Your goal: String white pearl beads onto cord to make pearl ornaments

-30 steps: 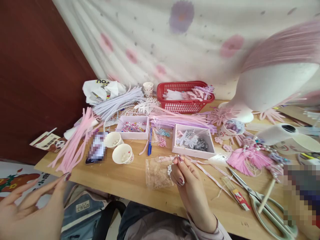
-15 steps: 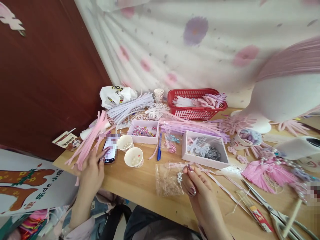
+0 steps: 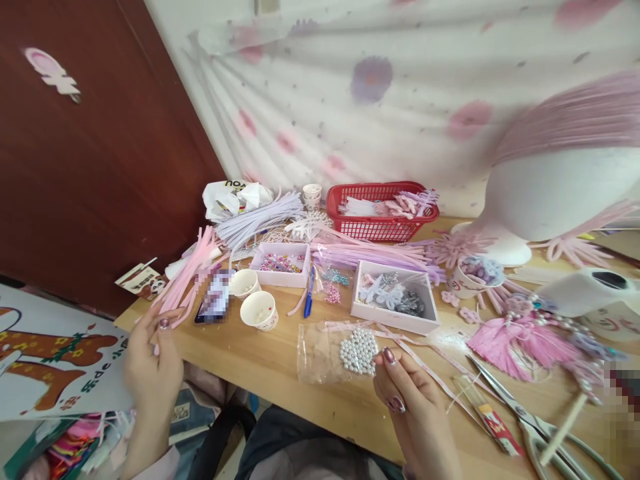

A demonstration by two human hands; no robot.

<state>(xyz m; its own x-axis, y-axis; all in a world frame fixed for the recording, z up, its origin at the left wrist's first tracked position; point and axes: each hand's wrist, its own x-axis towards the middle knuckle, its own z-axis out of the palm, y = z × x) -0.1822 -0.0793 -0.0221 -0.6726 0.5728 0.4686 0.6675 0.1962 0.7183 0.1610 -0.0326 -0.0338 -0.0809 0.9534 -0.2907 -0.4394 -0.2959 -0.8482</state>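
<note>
My right hand [image 3: 413, 393] is closed in a pinch at the front of the table, thumb pressed to the fingers. At its fingertips is a flat cluster of white pearl beads [image 3: 359, 351], its broad face turned to me. Behind the cluster lies a clear plastic bag [image 3: 313, 357]. My left hand [image 3: 155, 357] is at the table's left edge with fingers apart, nearest to a bundle of pink fuzzy stems [image 3: 193, 267]; whether it touches them I cannot tell. A phone [image 3: 213, 300] lies to the right of that hand.
Two paper cups [image 3: 259, 311] with beads stand mid-table, beside a box of colourful beads [image 3: 281, 277] and a blue pen [image 3: 309, 293]. A white box [image 3: 395, 323] holds craft pieces. Large scissors [image 3: 530, 417] lie at right. Behind stand a red basket [image 3: 383, 230] and a foam head [image 3: 550, 180].
My left hand has moved off the phone, left and toward me. In my right hand, the pearl cluster has turned from edge-on to face-on. The whole view has shifted slightly.
</note>
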